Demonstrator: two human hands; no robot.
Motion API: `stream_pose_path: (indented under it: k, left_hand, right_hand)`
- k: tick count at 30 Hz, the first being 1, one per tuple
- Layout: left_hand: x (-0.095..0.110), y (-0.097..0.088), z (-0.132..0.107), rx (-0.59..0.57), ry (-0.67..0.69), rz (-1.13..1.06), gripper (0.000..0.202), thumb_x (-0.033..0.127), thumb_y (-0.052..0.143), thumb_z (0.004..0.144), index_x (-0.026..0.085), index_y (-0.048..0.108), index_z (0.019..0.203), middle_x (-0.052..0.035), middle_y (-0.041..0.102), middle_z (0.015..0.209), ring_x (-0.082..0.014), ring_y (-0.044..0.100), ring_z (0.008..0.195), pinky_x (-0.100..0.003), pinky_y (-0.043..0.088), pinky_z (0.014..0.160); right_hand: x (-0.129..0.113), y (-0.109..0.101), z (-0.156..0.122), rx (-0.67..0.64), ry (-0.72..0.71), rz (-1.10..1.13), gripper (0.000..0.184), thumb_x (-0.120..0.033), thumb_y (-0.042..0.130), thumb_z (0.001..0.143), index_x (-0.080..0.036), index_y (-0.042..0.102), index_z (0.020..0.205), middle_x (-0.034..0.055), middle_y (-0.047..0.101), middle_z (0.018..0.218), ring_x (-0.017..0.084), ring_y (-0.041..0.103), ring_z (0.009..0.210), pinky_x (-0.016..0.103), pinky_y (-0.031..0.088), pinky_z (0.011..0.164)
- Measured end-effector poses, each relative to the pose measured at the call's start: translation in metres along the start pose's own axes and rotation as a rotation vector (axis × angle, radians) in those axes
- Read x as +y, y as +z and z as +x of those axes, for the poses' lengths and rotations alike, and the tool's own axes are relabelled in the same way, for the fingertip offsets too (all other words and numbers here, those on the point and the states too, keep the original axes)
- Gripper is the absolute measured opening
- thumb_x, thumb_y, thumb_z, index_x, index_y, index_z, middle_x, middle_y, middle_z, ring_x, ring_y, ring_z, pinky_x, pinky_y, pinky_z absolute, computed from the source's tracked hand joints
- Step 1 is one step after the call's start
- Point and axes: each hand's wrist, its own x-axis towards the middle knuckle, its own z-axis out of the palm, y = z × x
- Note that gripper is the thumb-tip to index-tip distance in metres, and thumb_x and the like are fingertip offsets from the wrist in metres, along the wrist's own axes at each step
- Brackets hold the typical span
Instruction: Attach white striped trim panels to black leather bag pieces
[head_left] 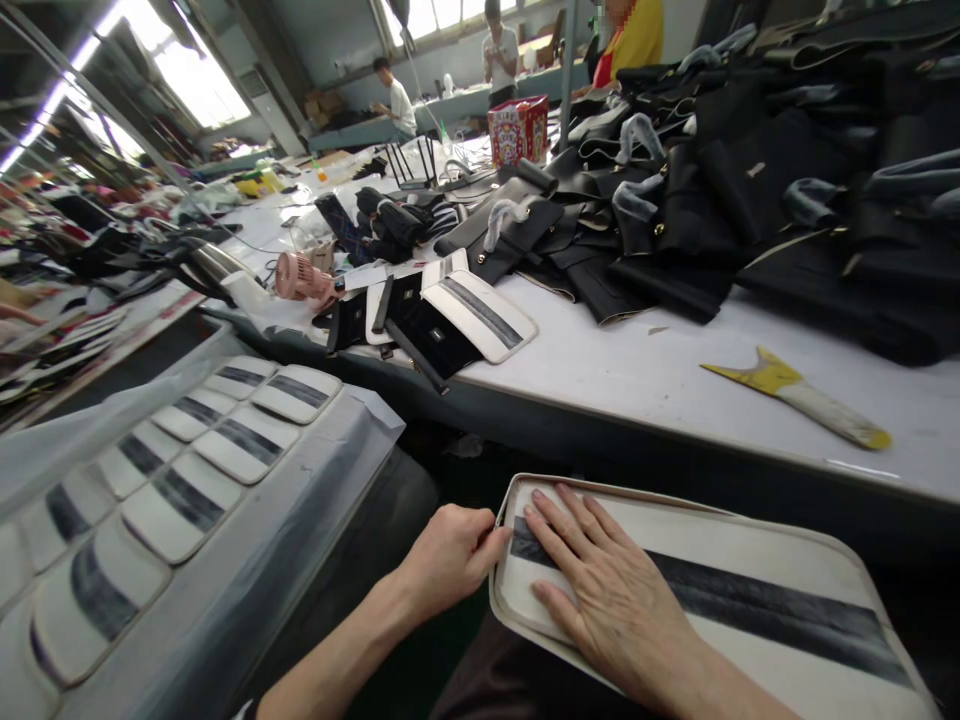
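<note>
Cream pieces (184, 500) with dark bands lay in rows on a sheeted counter (300, 480) at your far left, well apart from your hands. Next came your left hand (454, 560), the nearer of the two to the left end of the larger striped panel (750, 590): its thumb and fingers were pinched together at the rim there, though you could not tell whether they gripped the rim alone or some small part on it. That panel lay low in front of you, on the near side of the white counter (630, 375) and below its edge. Its long axis ran from the left hand's fingertips toward the lower right, the dark band following the same line, so the left hand met a short end and nearly the whole length lay to its right. Your right hand (611, 610) was spread palm down on the upper face, gripping nothing, its fingers pointing up and left toward the pinched rim. Farther right, a yellow-ended tool (795, 395) lay on the white counter, apart from the panel.
</note>
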Motion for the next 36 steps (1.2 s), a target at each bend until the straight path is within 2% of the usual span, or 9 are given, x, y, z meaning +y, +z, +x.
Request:
stream_pose_path:
  k: [5,10,13,16,20,23,25,28,36]
  left_hand:
    - [-0.002,0.009,-0.005,0.013,0.093,0.117,0.039,0.029,0.038,0.098,0.019,0.04,0.06,-0.0002,0.052,0.057,-0.0115,0.051,0.053,-0.025,0.028,0.055]
    - [0.0,0.011,-0.005,0.015,0.11,0.273,0.037,0.03,0.034,0.099,0.02,0.039,0.064,-0.0026,0.057,0.06,-0.015,0.055,0.056,-0.028,0.028,0.056]
    - [0.006,0.008,-0.004,-0.003,0.103,0.275,0.038,0.032,0.036,0.099,0.02,0.04,0.063,-0.0028,0.057,0.061,-0.015,0.055,0.057,-0.028,0.028,0.056]
    - [0.007,0.003,-0.004,-0.019,0.028,0.097,0.043,0.04,0.041,0.098,0.018,0.043,0.061,-0.0005,0.053,0.056,-0.0125,0.051,0.052,-0.026,0.028,0.054]
    - [-0.005,0.007,-0.003,-0.047,-0.178,-0.459,0.046,0.052,0.042,0.096,0.017,0.051,0.068,0.0015,0.053,0.055,-0.0104,0.048,0.046,-0.023,0.034,0.051]
    - [-0.018,0.018,0.0,-0.071,-0.263,-0.898,0.038,0.051,0.059,0.089,0.018,0.046,0.076,0.0028,0.053,0.066,-0.009,0.049,0.056,-0.021,0.04,0.056]
    - [-0.023,0.024,0.003,-0.124,-0.297,-1.088,0.038,0.046,0.066,0.086,0.018,0.043,0.078,0.0041,0.05,0.07,-0.008,0.047,0.061,-0.021,0.042,0.061]
    - [-0.028,0.028,0.007,-0.232,-0.321,-1.195,0.035,0.042,0.066,0.088,0.018,0.042,0.08,0.0037,0.048,0.073,-0.0074,0.046,0.065,-0.021,0.042,0.065]
    - [-0.038,0.018,0.021,-0.404,-0.327,-1.113,0.035,0.041,0.069,0.085,0.018,0.043,0.081,0.0016,0.053,0.077,-0.0089,0.052,0.066,-0.026,0.05,0.068]
  right_hand:
    - [0.0,-0.001,-0.002,-0.006,0.031,0.022,0.065,-0.044,0.048,0.095,-0.024,0.026,0.153,0.0022,0.022,0.159,0.026,0.018,0.147,0.048,0.024,0.117]
    - [0.0,-0.001,-0.002,0.004,0.058,0.048,0.065,-0.042,0.049,0.094,-0.023,0.027,0.152,0.0028,0.023,0.158,0.027,0.017,0.147,0.049,0.023,0.117]
    - [0.001,-0.001,-0.002,0.012,0.046,0.067,0.065,-0.042,0.05,0.094,-0.022,0.028,0.152,0.0041,0.024,0.158,0.027,0.016,0.147,0.049,0.022,0.118]
    - [0.002,-0.001,-0.003,0.026,0.033,0.088,0.066,-0.042,0.051,0.094,-0.02,0.029,0.152,0.0048,0.025,0.158,0.027,0.016,0.147,0.049,0.022,0.118]
    - [0.001,-0.002,-0.003,0.033,0.043,0.099,0.066,-0.041,0.051,0.094,-0.02,0.029,0.152,0.0051,0.026,0.158,0.027,0.017,0.147,0.048,0.022,0.118]
    - [0.0,-0.003,-0.003,0.028,0.047,0.097,0.066,-0.04,0.051,0.094,-0.02,0.027,0.153,0.0045,0.024,0.158,0.027,0.016,0.147,0.048,0.021,0.118]
    - [0.0,-0.003,-0.003,0.029,0.047,0.093,0.066,-0.04,0.05,0.094,-0.02,0.027,0.153,0.0033,0.022,0.159,0.027,0.015,0.147,0.048,0.02,0.118]
    - [0.001,-0.003,-0.004,0.031,0.043,0.09,0.065,-0.04,0.049,0.094,-0.021,0.026,0.153,0.0018,0.021,0.159,0.026,0.015,0.147,0.047,0.02,0.118]
    - [0.001,-0.002,-0.003,0.018,0.057,0.09,0.065,-0.04,0.051,0.093,-0.021,0.029,0.152,0.0042,0.024,0.159,0.027,0.016,0.147,0.048,0.022,0.117]
